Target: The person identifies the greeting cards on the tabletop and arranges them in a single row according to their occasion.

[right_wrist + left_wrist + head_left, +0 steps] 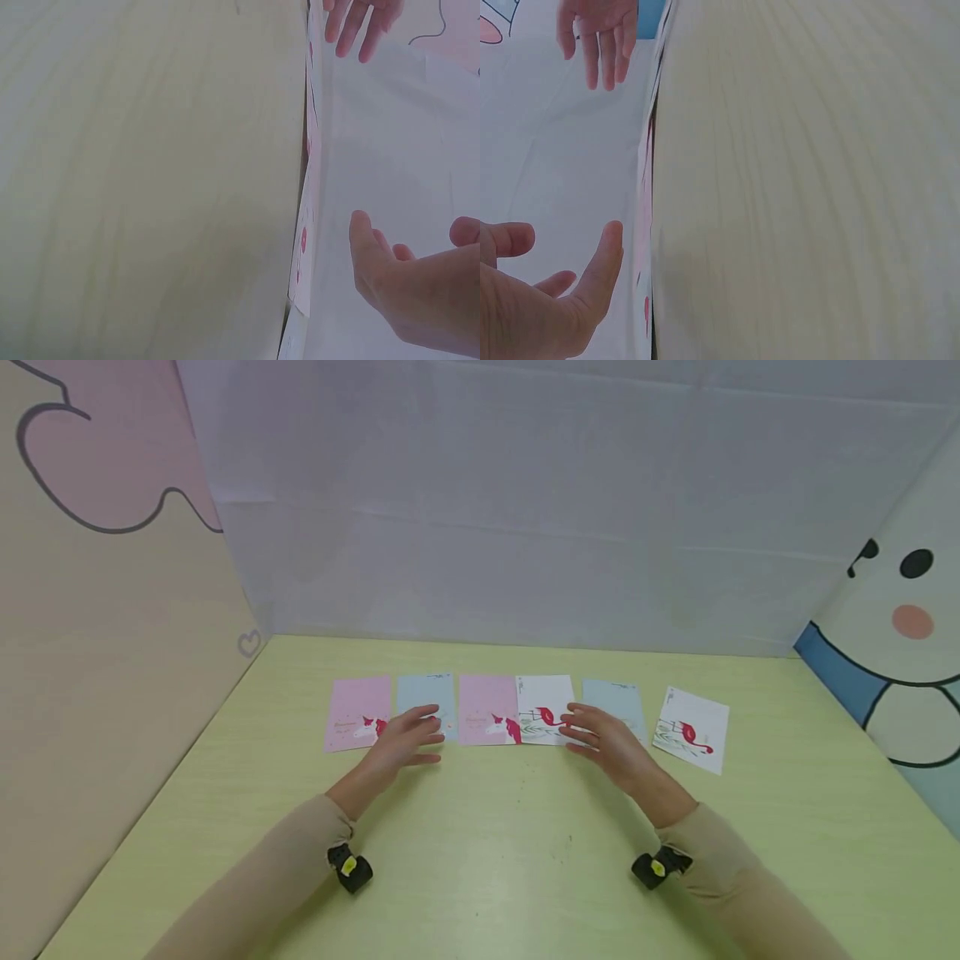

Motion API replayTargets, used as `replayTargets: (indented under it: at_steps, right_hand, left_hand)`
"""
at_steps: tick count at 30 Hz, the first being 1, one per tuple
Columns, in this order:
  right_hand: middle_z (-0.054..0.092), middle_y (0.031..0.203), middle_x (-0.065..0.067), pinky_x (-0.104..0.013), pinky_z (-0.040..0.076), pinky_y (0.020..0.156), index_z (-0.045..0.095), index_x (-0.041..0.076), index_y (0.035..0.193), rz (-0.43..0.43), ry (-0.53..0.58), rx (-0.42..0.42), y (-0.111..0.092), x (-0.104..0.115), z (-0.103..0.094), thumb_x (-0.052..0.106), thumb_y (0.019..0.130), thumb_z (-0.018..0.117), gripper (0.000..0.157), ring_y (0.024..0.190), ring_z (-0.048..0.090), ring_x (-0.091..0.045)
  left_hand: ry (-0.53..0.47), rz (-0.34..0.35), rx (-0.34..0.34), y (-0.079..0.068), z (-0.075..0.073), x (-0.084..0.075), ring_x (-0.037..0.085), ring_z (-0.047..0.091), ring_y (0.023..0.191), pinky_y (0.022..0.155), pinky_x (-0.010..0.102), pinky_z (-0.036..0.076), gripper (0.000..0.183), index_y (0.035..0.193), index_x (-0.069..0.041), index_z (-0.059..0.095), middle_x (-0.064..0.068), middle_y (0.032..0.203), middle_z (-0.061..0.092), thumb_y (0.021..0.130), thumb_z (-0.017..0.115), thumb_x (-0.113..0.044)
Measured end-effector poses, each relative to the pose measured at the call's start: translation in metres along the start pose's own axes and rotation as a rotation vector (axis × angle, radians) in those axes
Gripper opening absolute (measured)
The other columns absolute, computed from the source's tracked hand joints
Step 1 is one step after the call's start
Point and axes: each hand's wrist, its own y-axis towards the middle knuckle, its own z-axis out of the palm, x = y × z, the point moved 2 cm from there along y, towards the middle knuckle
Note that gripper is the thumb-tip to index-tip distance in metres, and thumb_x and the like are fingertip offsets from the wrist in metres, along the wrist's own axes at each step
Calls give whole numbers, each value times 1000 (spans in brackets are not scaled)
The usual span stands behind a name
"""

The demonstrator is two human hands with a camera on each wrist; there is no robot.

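Observation:
A row of several cards lies flat across the back of the table. From the left come a pink unicorn card [356,706], a light blue card [423,693], another pink unicorn card [483,702], a white flamingo card [543,693], a second blue card [611,691] and a turned white flamingo card [692,722]. My left hand [393,747] hovers with loosely spread fingers, partly hiding the first blue card. The right hand [611,747] partly covers the second blue card, fingers relaxed. In both wrist views the hands stay above the tabletop, holding nothing.
The pale wooden table [495,860] meets a white sheet [525,527] behind the cards. A beige and pink wall [112,610] stands at the left, and a cartoon-printed wall [900,652] at the right. Each wrist wears a small black camera [354,870].

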Motion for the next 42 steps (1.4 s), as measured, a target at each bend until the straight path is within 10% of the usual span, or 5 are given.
replayTargets:
  at_steps: [9, 22, 42]
  right_hand:
    - [28, 136, -21, -37, 31, 96, 21, -3, 136, 18, 20, 14, 16, -6, 19, 18, 96, 37, 48, 121, 33, -33]
    - [31, 134, -23, -38, 31, 96, 23, -4, 136, 12, -12, 3, 27, -5, 32, 19, 96, 36, 48, 120, 35, -32]
    - [43, 124, -24, -39, 39, 89, 35, -6, 130, 101, -256, -53, 56, -9, 44, 14, 93, 38, 42, 108, 47, -33]
  left_hand:
    - [78, -19, -9, 16, 22, 0, 36, 45, 109, 78, 39, 46, 46, 132, 2, 33, 24, 127, 40, 92, 48, -14]
    - [536, 114, -69, 28, 31, -7, 26, 56, 93, 73, 36, 47, 41, 127, -2, 43, 15, 111, 57, 91, 48, -21]
    - [508, -3, -113, 37, 25, -5, 25, 58, 79, 66, 32, 49, 41, 125, -1, 45, 18, 104, 59, 91, 49, -22]
